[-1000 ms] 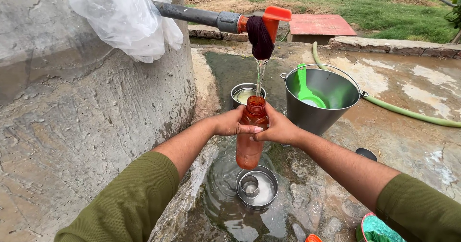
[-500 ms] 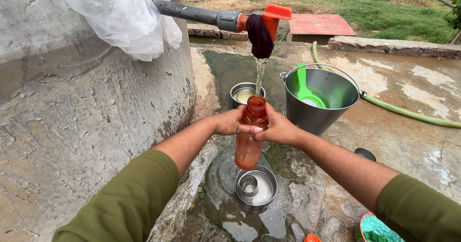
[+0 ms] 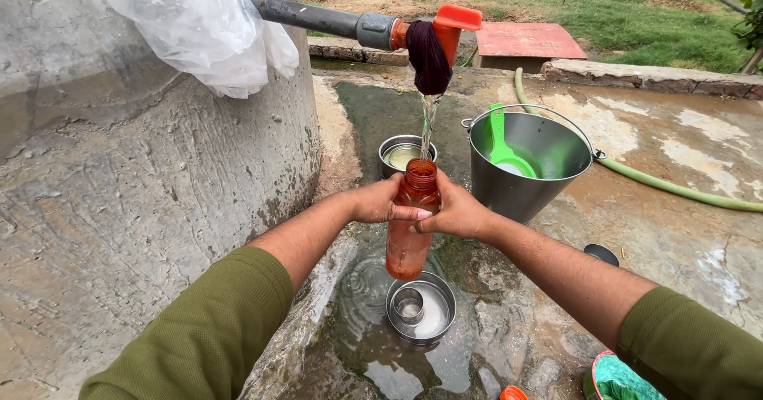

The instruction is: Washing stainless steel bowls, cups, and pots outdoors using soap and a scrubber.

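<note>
- Bottle, orange and see-through, stands upright in my two hands under the tap, its open mouth catching the thin stream of water.
- My left hand comes in from the left, arm stretched forward, fingers wrapped across the front of the bottle just below its neck and pressed against it.
- My right hand reaches in from the right, palm on the bottle's other side, fingers curled round it; both sleeves are olive green.
- The tap is orange with a dark cloth tied over its spout, at the end of a grey pipe that comes out past a clear plastic bag.
- Directly below the bottle lies a round steel dish with a small steel cup in it, sitting in a puddle.
- Behind the bottle is a steel bowl; to its right a steel bucket holds a green scoop.
- A green hose runs over the wet concrete floor; a rough concrete tank rises on the left.
- Grass and a red slab lie beyond.
</note>
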